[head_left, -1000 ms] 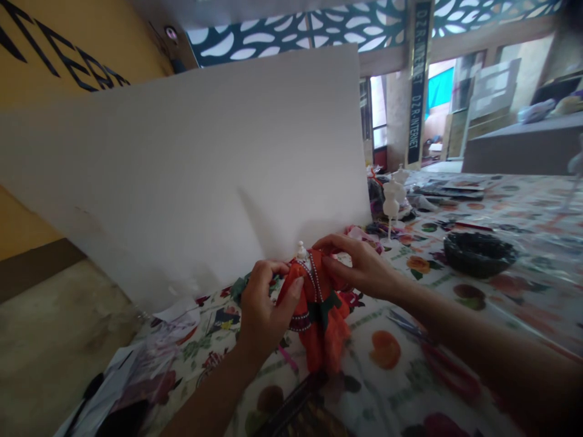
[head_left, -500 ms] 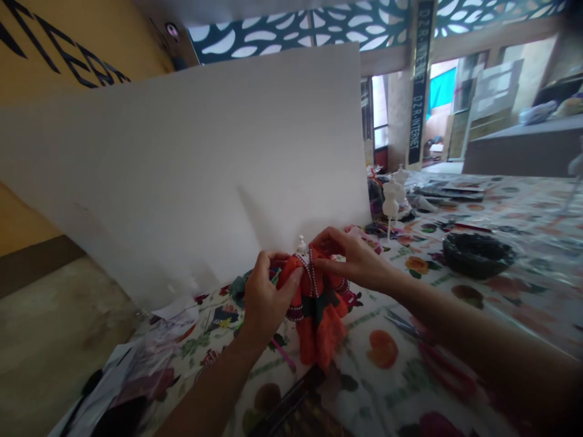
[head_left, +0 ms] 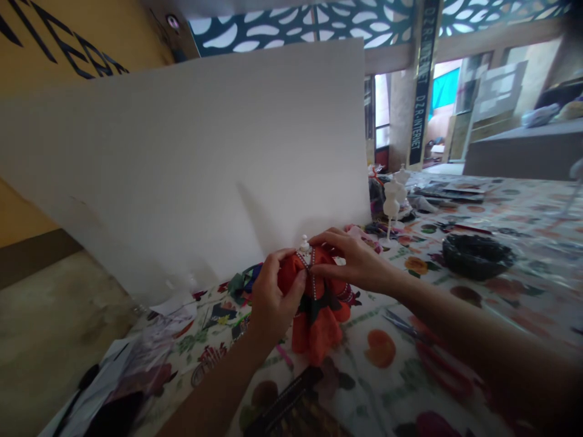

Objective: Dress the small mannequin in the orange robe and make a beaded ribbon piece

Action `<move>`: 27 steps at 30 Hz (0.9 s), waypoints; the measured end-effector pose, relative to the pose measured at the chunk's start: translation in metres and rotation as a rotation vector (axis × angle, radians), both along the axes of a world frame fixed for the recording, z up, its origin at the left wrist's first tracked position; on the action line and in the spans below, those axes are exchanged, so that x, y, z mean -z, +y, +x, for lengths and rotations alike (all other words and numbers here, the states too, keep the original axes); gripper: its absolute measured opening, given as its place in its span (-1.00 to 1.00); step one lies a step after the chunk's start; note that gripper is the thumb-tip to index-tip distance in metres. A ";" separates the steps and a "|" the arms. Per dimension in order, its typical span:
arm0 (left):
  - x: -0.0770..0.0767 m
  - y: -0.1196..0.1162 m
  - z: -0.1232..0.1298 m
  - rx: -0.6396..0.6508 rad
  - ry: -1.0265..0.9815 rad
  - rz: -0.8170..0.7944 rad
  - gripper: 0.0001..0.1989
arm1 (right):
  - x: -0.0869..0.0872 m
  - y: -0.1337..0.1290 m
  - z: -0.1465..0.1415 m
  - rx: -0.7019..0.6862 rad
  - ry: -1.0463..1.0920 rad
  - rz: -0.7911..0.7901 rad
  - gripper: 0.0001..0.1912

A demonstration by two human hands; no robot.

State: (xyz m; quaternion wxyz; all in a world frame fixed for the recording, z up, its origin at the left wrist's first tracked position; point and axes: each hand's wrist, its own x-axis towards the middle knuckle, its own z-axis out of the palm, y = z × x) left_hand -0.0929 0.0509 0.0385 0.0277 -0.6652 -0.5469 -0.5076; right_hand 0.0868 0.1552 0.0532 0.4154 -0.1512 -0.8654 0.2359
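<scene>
A small orange-red doll dress with dark green parts and white beaded trim stands upright on a mini mannequin, whose white neck knob pokes out on top. My left hand grips the dress's left side, thumb on its front and fingers behind. From the right, my right hand pinches the upper bodice near the beaded neckline, thumb in front and fingers at the shoulder. Both hands partly cover the bodice and sleeves. Under my right forearm lie scissors with red handles.
Behind the dress stands a large white board. Bare white mini mannequins and a dark bowl-shaped thing are to the right on the flowered tablecloth. Papers and plastic lie left, a dark printed packet in front.
My left hand has shifted slightly up and right along the dress, its thumb now nearer the beaded front. The dress has turned or tilted a little. My right hand stays at the neckline.
</scene>
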 end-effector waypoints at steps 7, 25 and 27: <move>0.003 -0.001 0.000 -0.027 0.039 0.014 -0.62 | 0.000 -0.003 -0.002 0.021 -0.034 0.025 -0.53; 0.027 -0.023 -0.006 -0.040 0.463 0.387 -0.37 | 0.002 -0.008 -0.010 0.078 -0.104 0.055 -0.52; 0.039 -0.029 -0.007 0.096 0.570 0.288 -0.48 | 0.002 -0.007 -0.011 0.092 -0.099 0.056 -0.55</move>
